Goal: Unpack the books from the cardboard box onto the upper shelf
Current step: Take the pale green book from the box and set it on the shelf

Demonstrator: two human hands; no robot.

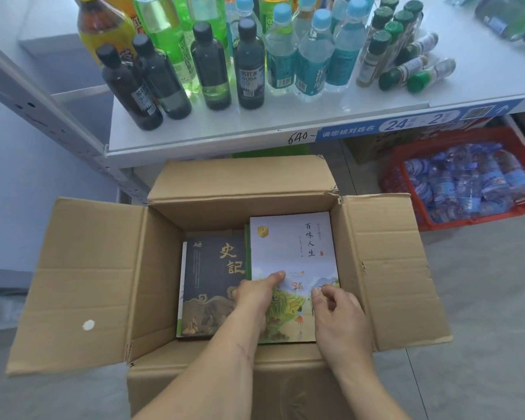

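An open cardboard box (103,268) stands on the floor with its flaps spread out. Inside lie a dark book with gold characters (209,268) on the left and a white book with a landscape picture (291,250) on the right, on top of other books. My left hand (255,295) grips the white book's left edge, thumb on its cover. My right hand (337,310) is over the book's right edge with fingers curled; whether it holds the book I cannot tell. The white shelf (255,125) runs above the box.
Many bottles (249,62) crowd the shelf: dark, green, and blue-capped ones, some small ones lying down at the right. A red basket of water bottles (467,177) sits on the floor at the right. A grey shelf upright (43,116) slants at the left.
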